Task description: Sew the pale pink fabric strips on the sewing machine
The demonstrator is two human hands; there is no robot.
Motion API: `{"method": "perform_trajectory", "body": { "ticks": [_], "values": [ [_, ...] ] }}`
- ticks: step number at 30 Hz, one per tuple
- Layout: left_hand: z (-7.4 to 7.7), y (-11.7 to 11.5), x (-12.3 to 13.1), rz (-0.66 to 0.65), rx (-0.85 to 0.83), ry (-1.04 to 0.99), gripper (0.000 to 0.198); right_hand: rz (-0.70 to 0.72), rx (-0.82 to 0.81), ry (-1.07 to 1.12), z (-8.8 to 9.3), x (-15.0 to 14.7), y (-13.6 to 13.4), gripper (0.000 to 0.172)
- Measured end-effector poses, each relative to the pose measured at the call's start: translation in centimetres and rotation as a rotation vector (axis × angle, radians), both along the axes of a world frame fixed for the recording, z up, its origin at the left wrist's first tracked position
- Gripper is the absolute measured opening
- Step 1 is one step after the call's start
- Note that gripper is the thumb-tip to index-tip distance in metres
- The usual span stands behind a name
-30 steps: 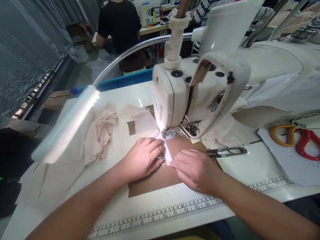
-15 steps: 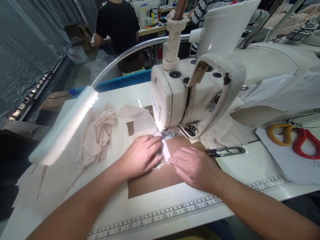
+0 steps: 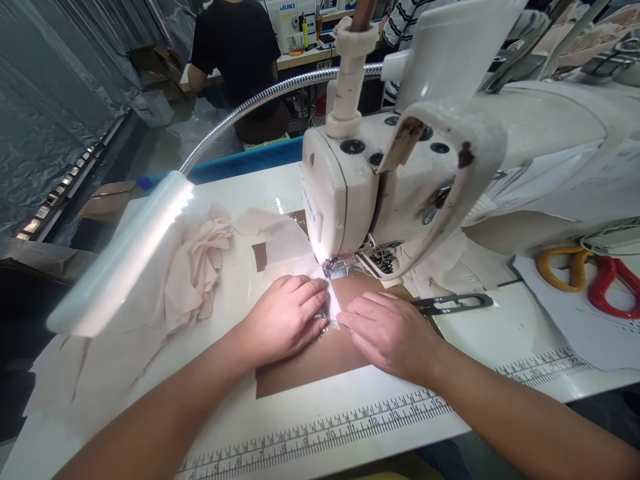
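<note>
A narrow end of pale fabric [image 3: 333,303] runs under the needle area of a white sewing machine [image 3: 325,200]. My left hand [image 3: 287,313] lies flat on the fabric's left side, fingers stretched toward the presser foot [image 3: 329,271]. With curled fingers, my right hand [image 3: 385,330] pinches the near end of the fabric at its fingertips. Both hands rest over a brown sheet [image 3: 305,367] on the table. More of the pale cloth [image 3: 285,237] spreads out behind and left of the needle.
A glowing lamp [image 3: 125,253] on a bendable metal neck hangs at left above crumpled pale fabric [image 3: 197,273]. Black thread snips [image 3: 455,304] lie right of my right hand, with red-handled scissors [image 3: 617,287] beyond. A printed ruler [image 3: 330,433] lines the front edge. A person [image 3: 235,60] sits ahead.
My left hand has slid very slightly toward me along the fabric. My right hand stays almost in place, and the camera view has shifted a little.
</note>
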State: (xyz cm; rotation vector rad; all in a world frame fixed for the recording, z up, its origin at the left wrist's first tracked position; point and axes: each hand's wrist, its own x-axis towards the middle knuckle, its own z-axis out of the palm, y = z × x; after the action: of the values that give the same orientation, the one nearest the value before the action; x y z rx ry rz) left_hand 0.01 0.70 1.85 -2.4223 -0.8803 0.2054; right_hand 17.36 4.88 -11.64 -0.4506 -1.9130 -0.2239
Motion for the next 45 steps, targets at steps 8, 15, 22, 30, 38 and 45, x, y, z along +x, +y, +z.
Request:
{"method": "perform_trajectory", "body": {
  "ticks": [8,15,22,30,38,45],
  "values": [
    [0.0,0.1,-0.2,-0.018,-0.004,-0.009,0.036,-0.005,-0.020,-0.012,0.0,-0.1,0.1,0.024],
    [0.5,0.8,-0.5,-0.008,0.008,-0.019,0.039,-0.046,-0.032,-0.045,0.4,0.0,0.5,0.028],
    [0.9,1.5,-0.8,0.008,0.038,-0.027,0.041,-0.123,-0.035,-0.033,0.8,-0.1,0.7,0.032],
    [0.9,1.5,-1.0,-0.031,0.090,-0.046,0.040,-0.146,-0.103,-0.065,1.5,-0.1,0.8,0.035],
    [0.2,0.9,-1.0,-0.110,0.037,0.002,0.033,-0.127,-0.119,-0.077,1.5,-0.2,1.0,0.036],
    [0.3,1.3,-1.0,-0.085,0.055,0.006,0.036,-0.136,-0.136,-0.071,1.9,-0.1,1.1,0.036]
  ]
}}
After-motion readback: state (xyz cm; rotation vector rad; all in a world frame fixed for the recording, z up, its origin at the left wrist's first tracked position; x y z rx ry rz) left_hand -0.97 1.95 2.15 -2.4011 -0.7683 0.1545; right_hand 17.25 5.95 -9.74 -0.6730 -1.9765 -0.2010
